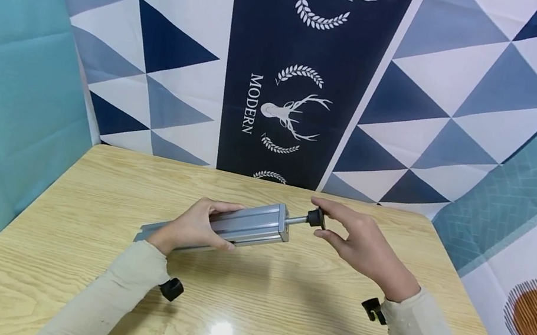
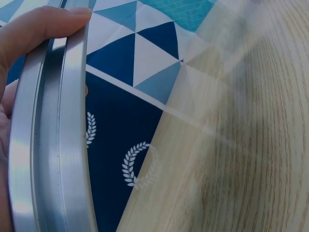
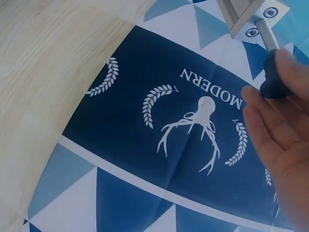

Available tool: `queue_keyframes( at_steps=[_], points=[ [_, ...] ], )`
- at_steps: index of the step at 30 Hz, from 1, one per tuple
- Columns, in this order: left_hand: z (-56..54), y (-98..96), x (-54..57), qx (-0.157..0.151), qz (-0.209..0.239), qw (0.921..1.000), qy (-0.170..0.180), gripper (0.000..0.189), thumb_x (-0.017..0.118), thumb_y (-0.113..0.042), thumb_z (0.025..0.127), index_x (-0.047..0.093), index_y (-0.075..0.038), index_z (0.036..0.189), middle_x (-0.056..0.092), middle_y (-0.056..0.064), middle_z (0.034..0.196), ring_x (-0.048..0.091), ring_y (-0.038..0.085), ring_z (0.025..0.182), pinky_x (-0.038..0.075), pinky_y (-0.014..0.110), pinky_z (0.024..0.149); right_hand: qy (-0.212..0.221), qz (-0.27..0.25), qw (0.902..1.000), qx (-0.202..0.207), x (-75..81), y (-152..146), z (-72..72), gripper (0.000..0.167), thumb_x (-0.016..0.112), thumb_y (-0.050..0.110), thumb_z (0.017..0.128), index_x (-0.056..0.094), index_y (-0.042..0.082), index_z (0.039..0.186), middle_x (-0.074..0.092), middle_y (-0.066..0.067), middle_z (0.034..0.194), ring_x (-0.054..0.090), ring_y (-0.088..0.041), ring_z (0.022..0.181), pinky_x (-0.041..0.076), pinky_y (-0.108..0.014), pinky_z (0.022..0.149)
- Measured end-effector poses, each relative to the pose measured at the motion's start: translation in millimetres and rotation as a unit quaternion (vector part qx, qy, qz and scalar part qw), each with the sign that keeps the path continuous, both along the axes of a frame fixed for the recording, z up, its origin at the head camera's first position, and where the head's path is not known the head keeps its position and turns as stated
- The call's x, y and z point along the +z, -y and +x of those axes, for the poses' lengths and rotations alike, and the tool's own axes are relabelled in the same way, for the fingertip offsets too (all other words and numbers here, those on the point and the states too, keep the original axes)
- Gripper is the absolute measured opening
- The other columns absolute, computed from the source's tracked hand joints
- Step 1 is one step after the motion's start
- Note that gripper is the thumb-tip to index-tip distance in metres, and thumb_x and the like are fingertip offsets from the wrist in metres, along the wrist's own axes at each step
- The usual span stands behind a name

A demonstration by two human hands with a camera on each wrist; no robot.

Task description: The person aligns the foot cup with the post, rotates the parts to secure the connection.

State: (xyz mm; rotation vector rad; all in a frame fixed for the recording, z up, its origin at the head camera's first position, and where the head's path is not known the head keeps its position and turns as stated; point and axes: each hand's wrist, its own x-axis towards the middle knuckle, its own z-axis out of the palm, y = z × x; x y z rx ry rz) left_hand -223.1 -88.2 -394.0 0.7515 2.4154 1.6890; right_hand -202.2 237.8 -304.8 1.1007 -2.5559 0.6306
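A silver aluminium profile [image 1: 250,224] with grooved sides is held at a slant over the table. My left hand [image 1: 196,223] grips it around the middle, and in the left wrist view a finger lies across the grooved profile [image 2: 53,145]. From the profile's right end, a threaded rod [image 1: 297,220] sticks out and carries a black levelling foot [image 1: 316,218]. Around that foot's rim my right hand [image 1: 365,241] has its thumb and fingers curved, one on either side. The right wrist view shows the end plate [image 3: 263,21] with bolt heads, and the thumb overlapping the black foot [image 3: 273,82].
The wooden table [image 1: 226,286] spreads beneath both hands. Behind it hangs a patterned cloth [image 1: 285,74] with triangles and deer heads. A teal cloth [image 1: 8,56] hangs at the left. Each wrist wears a small black camera mount [image 1: 171,289].
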Motion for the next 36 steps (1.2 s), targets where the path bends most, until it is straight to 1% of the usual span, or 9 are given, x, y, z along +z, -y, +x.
queue_keyframes(
  at_steps=[3,6,10,14,17,21,25,28,36],
  points=[
    [-0.4,-0.8,-0.7,-0.001,-0.001,1.0000,-0.004,0.073,0.087,-0.012,0.065,0.060,-0.021,0.132,0.062,0.000,0.126,0.060,0.016,0.106,0.045,0.038,0.093,0.056,-0.014,0.9972,-0.047,-1.9,0.9,0.4,0.046,0.066,0.023,0.091,0.057,0.005,0.132,0.068,-0.009,0.116,0.067,-0.025,0.101,0.052,-0.047,0.082],
    [-0.2,-1.4,-2.7,-0.009,-0.001,0.9999,-0.006,0.074,0.088,-0.013,0.065,0.060,-0.018,0.132,0.062,0.002,0.127,0.060,0.017,0.106,0.046,0.037,0.093,0.099,-0.032,0.9901,-0.095,-5.2,3.6,0.0,0.038,0.057,0.037,0.096,0.066,0.005,0.116,0.073,-0.004,0.095,0.070,-0.018,0.088,0.054,-0.043,0.076],
    [1.0,-2.2,-4.9,-0.022,-0.002,0.9997,-0.011,0.073,0.087,-0.011,0.065,0.060,-0.017,0.133,0.061,0.004,0.128,0.060,0.018,0.107,0.045,0.036,0.093,0.112,-0.030,0.9865,-0.116,-8.8,4.4,-0.6,0.036,0.053,0.040,0.098,0.071,0.009,0.094,0.069,0.003,0.076,0.066,-0.010,0.071,0.051,-0.036,0.068],
    [1.2,-2.7,-6.0,-0.022,-0.002,0.9996,-0.016,0.073,0.087,-0.010,0.065,0.059,-0.018,0.133,0.061,0.003,0.129,0.060,0.016,0.109,0.045,0.035,0.094,0.112,-0.011,0.9895,-0.091,-8.7,-0.6,0.1,0.037,0.054,0.035,0.098,0.067,0.005,0.114,0.072,-0.004,0.094,0.069,-0.020,0.084,0.053,-0.044,0.075],
    [1.2,-2.3,-5.5,-0.019,0.000,0.9997,-0.015,0.073,0.087,-0.011,0.065,0.059,-0.018,0.133,0.060,0.002,0.130,0.060,0.016,0.109,0.045,0.035,0.094,0.120,-0.004,0.9910,-0.059,-7.1,-3.9,1.7,0.058,0.067,0.032,0.091,0.048,0.009,0.140,0.062,-0.009,0.126,0.064,-0.030,0.107,0.049,-0.051,0.089],
    [1.7,-1.4,-3.0,-0.019,0.001,0.9997,-0.017,0.073,0.087,-0.011,0.066,0.060,-0.018,0.133,0.061,0.002,0.129,0.060,0.016,0.108,0.045,0.034,0.093,0.094,0.000,0.9955,-0.012,-4.9,-4.8,3.4,0.081,0.079,0.018,0.080,0.037,0.018,0.149,0.047,-0.006,0.145,0.057,-0.029,0.118,0.046,-0.047,0.095],
    [1.8,-1.4,-0.9,-0.017,-0.001,0.9997,-0.020,0.072,0.087,-0.011,0.065,0.060,-0.018,0.132,0.061,0.002,0.128,0.060,0.016,0.107,0.045,0.035,0.093,0.042,-0.002,0.9989,0.022,-4.6,-4.1,2.9,0.075,0.077,0.003,0.079,0.044,0.015,0.144,0.052,-0.005,0.139,0.058,-0.023,0.117,0.048,-0.041,0.094],
    [1.4,-1.0,-1.9,-0.018,-0.001,0.9997,-0.019,0.073,0.087,-0.011,0.065,0.060,-0.018,0.132,0.062,0.002,0.128,0.060,0.017,0.107,0.045,0.037,0.093,0.031,-0.010,0.9993,0.016,-6.2,-3.8,1.8,0.061,0.074,0.007,0.083,0.050,0.011,0.139,0.058,-0.006,0.134,0.060,-0.025,0.115,0.048,-0.045,0.093],
    [0.7,-1.0,-4.5,-0.019,0.003,0.9996,-0.021,0.072,0.087,-0.010,0.065,0.061,-0.019,0.131,0.062,0.002,0.126,0.060,0.017,0.106,0.045,0.039,0.094,0.091,-0.056,0.9888,-0.104,-15.2,4.5,1.0,0.038,0.057,0.037,0.097,0.068,0.005,0.114,0.073,-0.004,0.097,0.070,-0.021,0.087,0.054,-0.043,0.074]
  ],
)
